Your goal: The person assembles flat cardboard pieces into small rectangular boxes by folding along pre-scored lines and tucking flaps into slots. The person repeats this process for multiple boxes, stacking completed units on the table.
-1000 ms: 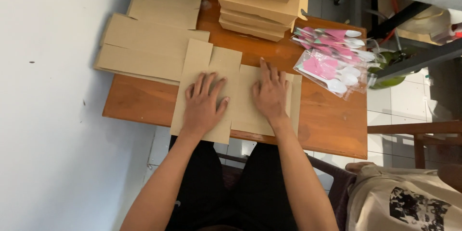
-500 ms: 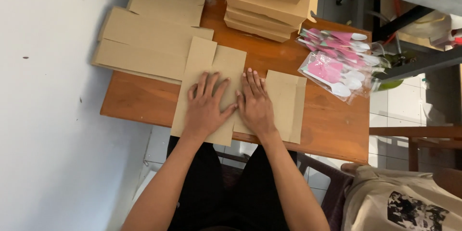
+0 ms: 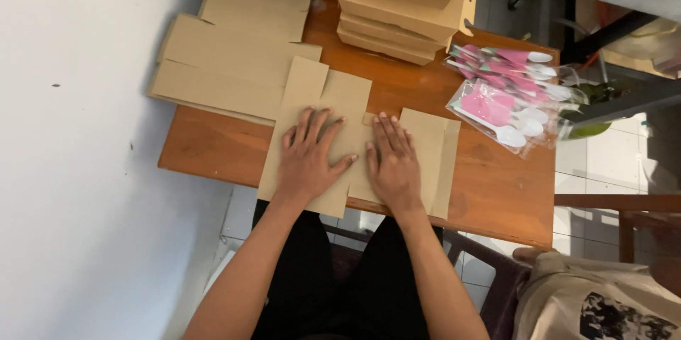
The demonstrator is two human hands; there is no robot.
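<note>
A flat brown cardboard box blank point(image 3: 340, 102) lies on the wooden table point(image 3: 489, 184) near its front edge. My left hand point(image 3: 308, 159) presses flat on the blank's left panel, fingers spread. My right hand point(image 3: 392, 163) lies palm down on the middle of the blank, fingers together and pointing away from me. Neither hand grips anything. The blank's right panel point(image 3: 433, 148) shows beside my right hand.
Several flat cardboard blanks point(image 3: 227, 56) are stacked at the table's back left, overhanging its edge. A stack of folded boxes point(image 3: 404, 7) stands at the back. Clear bags of pink-and-white plastic spoons point(image 3: 504, 92) lie at the right. A white wall runs along the left.
My right hand has slid left across the blank, from its right panel to the middle, beside my left hand. The left hand has stayed in place.
</note>
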